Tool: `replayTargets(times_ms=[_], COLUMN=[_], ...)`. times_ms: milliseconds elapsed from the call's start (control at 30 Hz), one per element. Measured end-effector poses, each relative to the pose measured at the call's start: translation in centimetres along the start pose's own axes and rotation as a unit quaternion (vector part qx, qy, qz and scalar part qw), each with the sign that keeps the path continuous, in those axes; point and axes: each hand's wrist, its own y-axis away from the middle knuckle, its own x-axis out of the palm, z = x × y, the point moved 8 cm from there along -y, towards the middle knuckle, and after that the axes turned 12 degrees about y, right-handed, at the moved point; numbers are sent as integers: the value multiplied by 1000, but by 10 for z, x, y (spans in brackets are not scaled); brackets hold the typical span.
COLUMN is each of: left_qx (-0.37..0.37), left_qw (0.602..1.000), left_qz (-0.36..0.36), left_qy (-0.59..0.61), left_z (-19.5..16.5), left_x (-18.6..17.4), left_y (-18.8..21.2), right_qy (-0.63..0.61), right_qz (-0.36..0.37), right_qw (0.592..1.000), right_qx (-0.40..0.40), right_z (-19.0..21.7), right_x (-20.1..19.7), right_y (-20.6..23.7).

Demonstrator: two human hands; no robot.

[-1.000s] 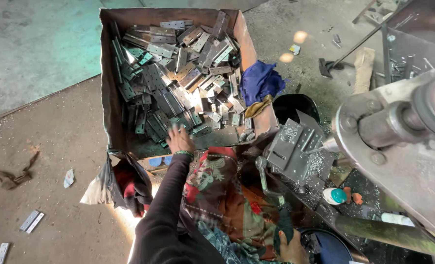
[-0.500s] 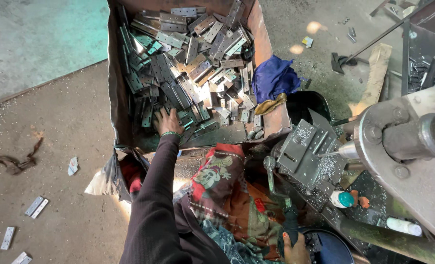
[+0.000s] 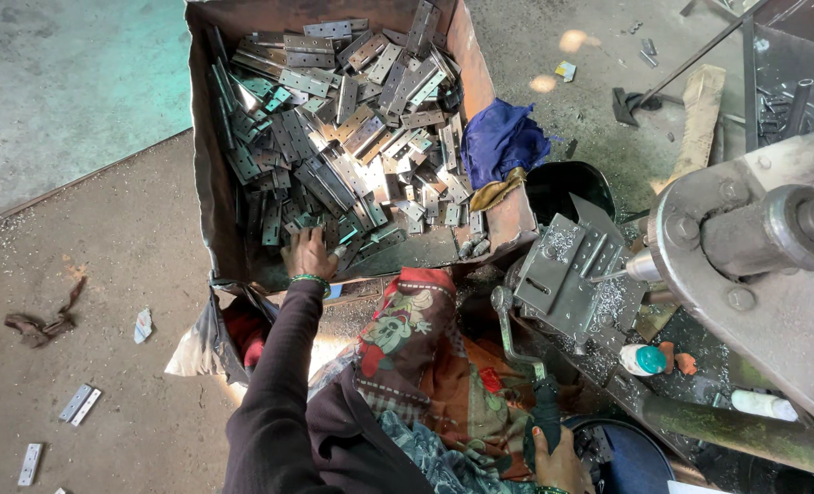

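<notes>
While one box brims: two hands, left on hinges, right round a lever.

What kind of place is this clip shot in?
Most likely a small metalworking workshop: a rusty bin heaped with metal hinge plates, a drilling machine ringed by metal shavings, and a bare concrete floor.
</notes>
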Motion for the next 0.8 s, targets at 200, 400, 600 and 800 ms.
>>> replayTargets(times_ms=[200, 400, 600, 800], left_qx=[0, -7, -27, -5], left_qw=[993, 984, 997, 994], left_qz=[-55, -83, -16, -48], left_qy=[-107, -160, 70, 98], left_z=[-20, -28, -6, -12], left_x=[13, 16, -10, -20], left_y=[-15, -34, -25, -25], right_qy=[36, 83, 21, 46], right_qz=[69, 96, 66, 43], right_qw=[996, 989, 996, 997], right_qx=[53, 79, 64, 43], right_z=[-6, -10, -7, -3], right_x=[7, 10, 10, 6], right_y=[-6, -10, -6, -2])
